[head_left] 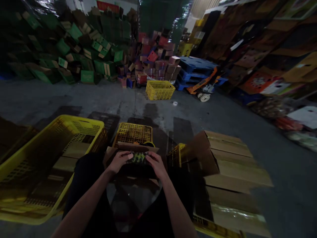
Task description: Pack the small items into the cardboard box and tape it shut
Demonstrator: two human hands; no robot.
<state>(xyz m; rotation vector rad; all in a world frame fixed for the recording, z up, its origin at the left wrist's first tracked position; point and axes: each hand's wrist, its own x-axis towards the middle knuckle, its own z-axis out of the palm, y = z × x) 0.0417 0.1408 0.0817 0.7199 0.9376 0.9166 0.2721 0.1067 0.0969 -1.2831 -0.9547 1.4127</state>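
Observation:
Both of my hands pinch the ends of a small green, dark-patterned packet (pixel 138 157) with a shiny, clear-looking surface; I cannot make out what is in it. My left hand (pixel 121 161) grips its left end with thumb and fingers. On the other end are the fingers of my right hand (pixel 156 162). The packet is held over an open cardboard box (pixel 111 152) between my knees, its flaps spread and its inside dark. Just behind the box stands a yellow crate (pixel 135 132), with a round yellow-and-black object (pixel 148 144), perhaps a tape roll, at its near edge.
Left of me stands a large yellow crate (pixel 99 127) holding closed cardboard boxes (pixel 76 149). Flattened cartons (pixel 237 162) lie stacked on the right. Farther off are another yellow crate (pixel 160 91), blue pallets (pixel 195 64), an orange pallet jack (pixel 203 82) and piled green boxes (pixel 88 76).

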